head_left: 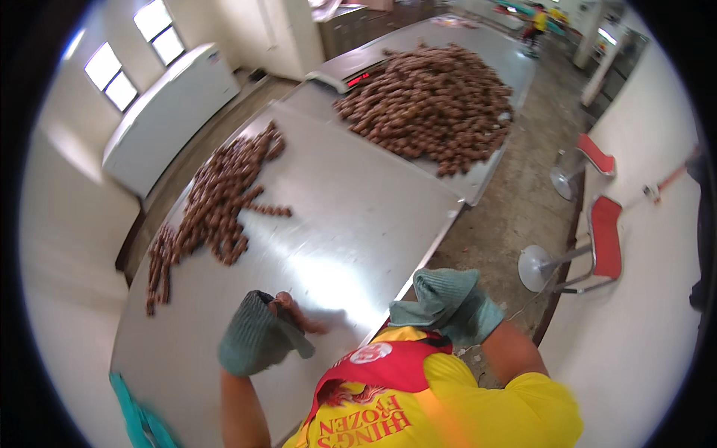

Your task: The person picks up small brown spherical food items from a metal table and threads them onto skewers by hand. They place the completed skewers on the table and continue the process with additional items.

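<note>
My left hand [254, 342], in a grey-green knitted glove, is closed above the near part of the metal table. Out of its fingers hangs a short, motion-blurred piece of reddish-brown linked sausage [302, 316]. At the table's right edge, close to my apron, my right hand [467, 312] wears a similar loose glove. Its folded fabric hides the fingers, so whether it grips anything cannot be made out. A heap of linked sausages [216, 198] lies along the table's left side, with one strand sticking out to the right.
The metal table [336, 187] bears a much larger sausage pile [437, 101] at its far end, beside a scale [351, 81] with a red display. Red-backed stools [605, 235] stand to the right. A white chest freezer [175, 112] is at the left wall. A person [536, 26] stands far off.
</note>
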Motion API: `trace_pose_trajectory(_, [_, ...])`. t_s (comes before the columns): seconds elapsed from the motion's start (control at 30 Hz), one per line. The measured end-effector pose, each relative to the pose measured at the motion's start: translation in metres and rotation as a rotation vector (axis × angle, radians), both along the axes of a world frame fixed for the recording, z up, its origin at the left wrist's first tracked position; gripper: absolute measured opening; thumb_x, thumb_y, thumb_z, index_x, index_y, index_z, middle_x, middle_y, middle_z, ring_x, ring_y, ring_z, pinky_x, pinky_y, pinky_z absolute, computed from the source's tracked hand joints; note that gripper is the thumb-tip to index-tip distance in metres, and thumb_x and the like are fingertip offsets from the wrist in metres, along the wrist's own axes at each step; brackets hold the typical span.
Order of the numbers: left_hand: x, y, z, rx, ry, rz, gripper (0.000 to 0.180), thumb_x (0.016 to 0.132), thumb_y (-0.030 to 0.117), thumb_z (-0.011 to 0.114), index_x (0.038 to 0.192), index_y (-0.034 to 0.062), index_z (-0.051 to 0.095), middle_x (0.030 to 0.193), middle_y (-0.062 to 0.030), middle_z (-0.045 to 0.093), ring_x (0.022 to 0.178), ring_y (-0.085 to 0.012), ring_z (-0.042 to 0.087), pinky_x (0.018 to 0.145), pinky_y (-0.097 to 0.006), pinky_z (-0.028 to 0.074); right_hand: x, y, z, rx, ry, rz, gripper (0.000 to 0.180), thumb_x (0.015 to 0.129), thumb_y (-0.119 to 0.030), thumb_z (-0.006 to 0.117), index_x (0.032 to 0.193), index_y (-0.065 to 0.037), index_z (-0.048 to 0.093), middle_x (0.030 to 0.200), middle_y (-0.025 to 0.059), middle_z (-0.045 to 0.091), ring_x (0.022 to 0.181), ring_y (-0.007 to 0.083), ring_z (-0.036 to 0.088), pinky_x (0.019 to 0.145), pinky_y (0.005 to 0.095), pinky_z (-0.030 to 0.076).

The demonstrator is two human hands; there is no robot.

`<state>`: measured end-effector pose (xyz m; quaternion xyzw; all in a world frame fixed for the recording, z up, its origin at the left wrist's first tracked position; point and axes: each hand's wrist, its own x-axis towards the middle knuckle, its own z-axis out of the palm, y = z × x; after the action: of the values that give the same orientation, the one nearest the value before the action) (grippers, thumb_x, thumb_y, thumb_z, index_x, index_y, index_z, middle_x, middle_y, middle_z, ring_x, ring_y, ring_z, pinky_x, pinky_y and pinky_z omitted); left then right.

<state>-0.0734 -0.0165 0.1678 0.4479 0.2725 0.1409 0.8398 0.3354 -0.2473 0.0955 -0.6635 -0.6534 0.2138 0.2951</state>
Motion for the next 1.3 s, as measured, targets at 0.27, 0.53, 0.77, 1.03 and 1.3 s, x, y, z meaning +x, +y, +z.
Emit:
trace_pose_trajectory(0.27, [0.247, 0.166, -0.060, 2.085, 0.453, -0.143, 0.038, 0.093, 0.030, 0.090, 0.120, 0.0041, 0.082, 0.122, -0.0247, 0.079, 0.120, -0.0467, 0.075, 0.113, -0.056, 0.059, 0.039, -0.050, -0.054, 0.111, -0.019, -0.154, 0.040, 0.108, -0.041, 0.087, 0.128, -0.011, 0.070, 0.105, 0.0199, 0.080, 0.095, 0.0468, 0.082, 0.080, 0.0552, 0.063])
trace_pose_trajectory(0.53, [0.556, 0.260, 0.168, 1.141, -0.522, 0.062, 0.050, 0.103, 0.021, 0.092, 0.149, 0.0052, 0.080, 0.136, -0.0059, 0.087, 0.121, -0.0260, 0.083, 0.113, -0.045, 0.067, 0.037, -0.059, -0.086, 0.154, 0.082, -0.146, 0.035, 0.126, -0.032, 0.067, 0.150, -0.009, 0.074, 0.117, 0.0199, 0.085, 0.097, 0.0405, 0.086, 0.083, 0.0492, 0.068])
trace_pose_trajectory(0.77, [0.536, 0.244, 0.181, 1.868, -0.217, 0.690, 0.065, 0.121, 0.038, 0.081, 0.176, 0.0063, 0.065, 0.178, -0.0154, 0.071, 0.167, -0.0330, 0.061, 0.145, -0.050, 0.042, 0.062, -0.073, -0.083, -0.123, 0.610, -0.229, 0.056, 0.135, -0.054, 0.055, 0.139, -0.006, 0.082, 0.104, 0.0111, 0.086, 0.091, 0.0295, 0.083, 0.085, 0.0425, 0.068])
trace_pose_trajectory(1.03, [0.269, 0.165, -0.005, 1.461, 0.256, 0.548, 0.052, 0.124, 0.027, 0.069, 0.170, 0.0026, 0.066, 0.169, -0.0148, 0.074, 0.157, -0.0321, 0.068, 0.137, -0.049, 0.051, 0.078, 0.022, 0.000, 0.055, 0.350, 0.134, 0.051, 0.130, -0.023, 0.064, 0.168, 0.007, 0.052, 0.128, 0.0150, 0.080, 0.106, 0.0312, 0.082, 0.098, 0.0404, 0.071])
trace_pose_trajectory(1.3, [-0.004, 0.038, -0.098, 0.725, 0.208, 0.664, 0.034, 0.125, 0.019, 0.068, 0.152, 0.0019, 0.078, 0.143, -0.0174, 0.086, 0.133, -0.0286, 0.081, 0.119, -0.044, 0.067, -0.012, 0.133, 0.003, -0.155, 0.280, 0.507, 0.043, 0.130, -0.024, 0.059, 0.165, 0.000, 0.069, 0.152, 0.0103, 0.082, 0.146, 0.0190, 0.076, 0.137, 0.0388, 0.052])
